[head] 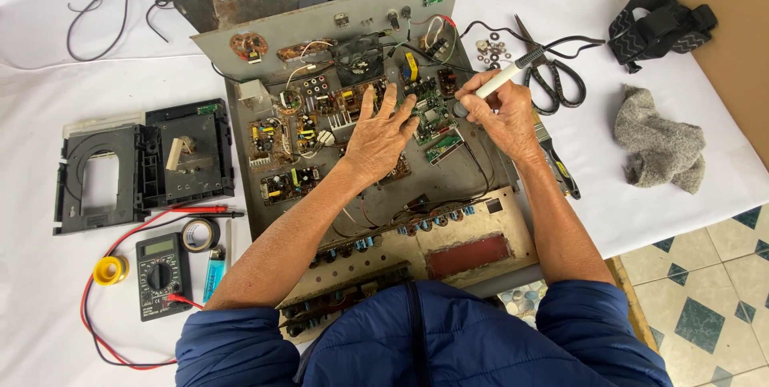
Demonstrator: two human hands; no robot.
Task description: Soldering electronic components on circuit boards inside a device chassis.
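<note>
Left hand: our left hand (380, 137) lies flat and open, fingers spread, palm down on the circuit boards (320, 126) in the middle of the frame; it grips nothing.
Right hand: our right hand (503, 114) is closed in a pen-like grip around the soldering iron (506, 74), just right of centre.
Soldering iron: its long axis runs from upper right down to lower left, the white handle rising out of the fist toward the scissors (553, 82), the tip end pointing down-left at the green board (432, 114); the tip itself is hidden by the fingers.
Key relation: the green board sits between the two hands, touching the left fingertips and just left of the right hand; the right hand is the nearer one.
Chassis: the open metal case (465, 175) holds the boards, its front panel (473, 255) folded toward us.
Desk: on the white desk (48, 98), a multimeter (160, 275) and solder spool (110, 269) at lower left, a disc drive (144, 163) at left, a grey rag (661, 147) at right.
</note>
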